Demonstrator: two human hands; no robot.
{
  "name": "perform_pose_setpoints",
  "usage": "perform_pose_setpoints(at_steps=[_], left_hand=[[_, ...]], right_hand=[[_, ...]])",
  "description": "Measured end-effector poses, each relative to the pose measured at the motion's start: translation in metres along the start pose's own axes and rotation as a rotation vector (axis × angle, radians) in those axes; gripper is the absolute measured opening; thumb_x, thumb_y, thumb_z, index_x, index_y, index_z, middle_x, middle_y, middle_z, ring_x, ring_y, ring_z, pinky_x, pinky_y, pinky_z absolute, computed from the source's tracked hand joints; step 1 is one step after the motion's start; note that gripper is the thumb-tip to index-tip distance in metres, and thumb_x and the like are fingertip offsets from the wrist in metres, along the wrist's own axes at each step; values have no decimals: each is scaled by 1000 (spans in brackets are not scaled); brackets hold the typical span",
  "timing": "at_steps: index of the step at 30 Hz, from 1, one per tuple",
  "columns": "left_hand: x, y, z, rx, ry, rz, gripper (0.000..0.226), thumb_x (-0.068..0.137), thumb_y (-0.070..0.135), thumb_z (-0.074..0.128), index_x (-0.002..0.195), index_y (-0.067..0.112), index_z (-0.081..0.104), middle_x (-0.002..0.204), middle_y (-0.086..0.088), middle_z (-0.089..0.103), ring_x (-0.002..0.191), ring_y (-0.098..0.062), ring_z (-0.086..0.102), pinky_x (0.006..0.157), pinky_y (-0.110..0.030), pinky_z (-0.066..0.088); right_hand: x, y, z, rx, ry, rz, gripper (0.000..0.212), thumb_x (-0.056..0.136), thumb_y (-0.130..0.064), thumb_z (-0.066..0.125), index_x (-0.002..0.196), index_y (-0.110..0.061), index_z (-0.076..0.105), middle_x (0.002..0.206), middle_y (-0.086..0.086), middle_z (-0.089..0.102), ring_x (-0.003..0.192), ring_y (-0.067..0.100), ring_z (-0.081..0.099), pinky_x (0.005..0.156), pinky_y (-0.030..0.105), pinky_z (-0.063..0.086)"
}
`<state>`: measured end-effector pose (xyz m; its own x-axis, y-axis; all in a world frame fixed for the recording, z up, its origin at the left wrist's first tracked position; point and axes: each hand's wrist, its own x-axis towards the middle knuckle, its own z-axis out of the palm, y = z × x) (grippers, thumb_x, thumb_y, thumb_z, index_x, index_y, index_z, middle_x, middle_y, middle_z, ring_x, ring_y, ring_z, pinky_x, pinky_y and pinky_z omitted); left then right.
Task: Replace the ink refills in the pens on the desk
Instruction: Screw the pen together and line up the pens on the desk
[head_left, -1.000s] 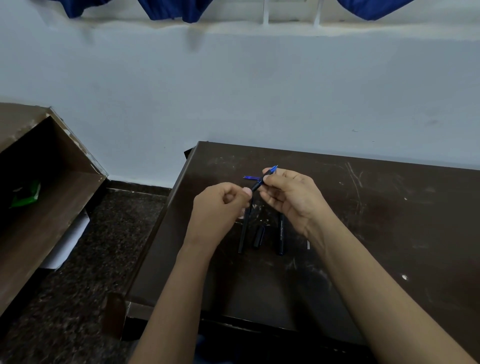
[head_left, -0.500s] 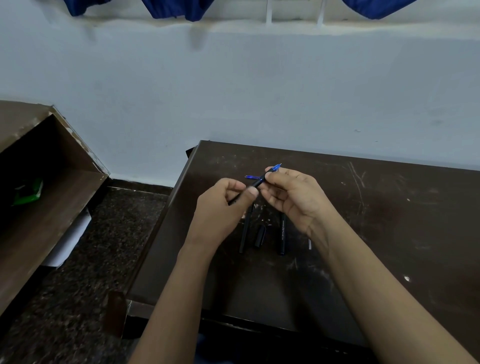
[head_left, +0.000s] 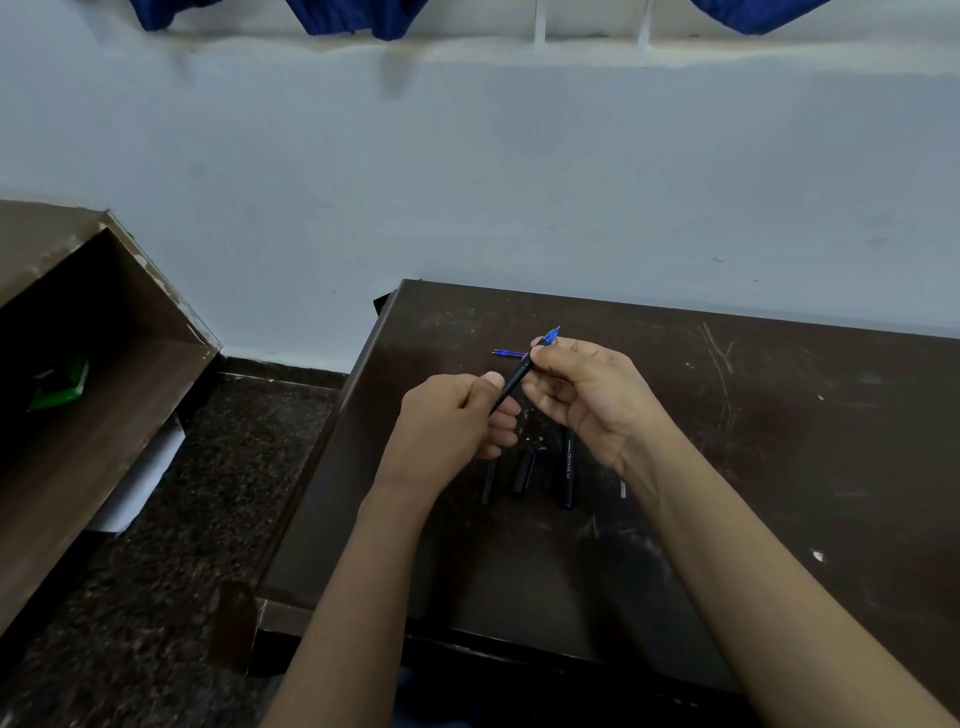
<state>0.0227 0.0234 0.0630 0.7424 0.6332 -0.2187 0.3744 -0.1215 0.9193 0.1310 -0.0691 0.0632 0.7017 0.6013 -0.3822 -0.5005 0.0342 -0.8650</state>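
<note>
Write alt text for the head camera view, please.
Two bare hands hold a black pen with a blue tip above a dark scratched desk: left hand on the barrel, right hand near the tip. Loose pen parts lie below.

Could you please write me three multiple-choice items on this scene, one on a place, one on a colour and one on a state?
1. Where does the loose blue refill lie?
A. On the desk beyond the hands
B. On the floor
C. In the shelf at the left

2. What colour is the tip end of the held pen?
A. Red
B. Blue
C. Green

3. How is the held pen kept?
A. Lying free on the desk
B. In the left hand only
C. Gripped by both hands above the desk

Answers:
1. A: the refill rests on the desk, just past the right hand.
2. B: the end sticking out above the right hand's fingers is blue.
3. C: the left hand holds the lower barrel and the right hand the upper end, clear of the desk.
</note>
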Motion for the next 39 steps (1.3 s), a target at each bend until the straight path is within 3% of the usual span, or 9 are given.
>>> perform_pose_setpoints(at_steps=[5, 9, 13, 15, 19, 30, 33, 36, 39], left_hand=[[0, -3, -4, 61, 44, 100, 15, 90, 26, 61, 84, 15, 70, 68, 3, 70, 60, 0, 65, 60, -15, 56], [3, -3, -2, 155, -61, 75, 28, 98, 30, 44, 92, 19, 69, 77, 6, 71, 59, 2, 61, 52, -4, 43], [1, -1, 0, 129, -166, 53, 31, 101, 26, 37, 89, 24, 66, 81, 6, 72, 56, 4, 57, 49, -4, 39], [0, 0, 0, 136, -225, 56, 27, 102, 24, 36, 94, 25, 62, 85, 6, 71, 59, 1, 55, 53, -7, 40], [0, 0, -2, 166, -241, 55, 28, 101, 19, 36, 91, 25, 62, 85, 6, 70, 65, -3, 54, 60, -17, 43], [2, -3, -4, 355, -87, 110, 24, 97, 16, 45, 81, 22, 61, 74, 8, 64, 67, -2, 59, 54, -3, 41], [2, -8, -9, 369, 27, 103, 20, 95, 17, 47, 83, 15, 64, 79, 2, 67, 73, -10, 62, 60, -10, 43], [4, -11, -14, 328, 102, 62, 21, 96, 13, 44, 86, 15, 62, 77, 5, 64, 69, -6, 57, 60, -9, 41], [2, -10, -12, 355, 91, 60, 18, 97, 14, 45, 89, 16, 62, 80, 4, 64, 67, -4, 55, 58, -9, 40]], right_hand=[[0, 1, 0, -7, -7, -1, 10, 87, -5, 63, 81, -12, 67, 73, 2, 65, 62, 10, 62, 72, 26, 55], [0, 3, -1, -65, -31, -28, 12, 88, -11, 65, 76, -14, 63, 71, 1, 66, 66, 10, 63, 72, 24, 54], [2, 4, -4, -80, -138, -71, 14, 95, -7, 52, 98, -15, 64, 107, 3, 72, 100, 15, 65, 87, 28, 51], [1, 3, -5, -58, -210, -72, 25, 98, -3, 45, 105, -16, 65, 116, 4, 70, 110, 15, 63, 82, 26, 52], [1, 6, -6, -81, -189, -93, 16, 93, -5, 56, 100, -11, 69, 104, 7, 74, 69, 14, 64, 75, 29, 51], [3, 24, 0, -148, 68, -132, 17, 75, -20, 79, 88, -10, 75, 76, 2, 74, 65, 10, 63, 72, 30, 49], [8, 30, -9, -399, 138, -200, 28, 73, -35, 80, 94, -19, 70, 80, -2, 75, 74, 10, 70, 71, 28, 54], [9, 39, -17, -994, 161, -215, 23, 79, -36, 73, 96, -22, 66, 86, -4, 68, 80, 12, 65, 70, 25, 52], [5, 58, -12, -1422, 64, -149, 31, 85, -31, 67, 112, -18, 61, 107, 7, 64, 99, 26, 63, 83, 36, 53]])
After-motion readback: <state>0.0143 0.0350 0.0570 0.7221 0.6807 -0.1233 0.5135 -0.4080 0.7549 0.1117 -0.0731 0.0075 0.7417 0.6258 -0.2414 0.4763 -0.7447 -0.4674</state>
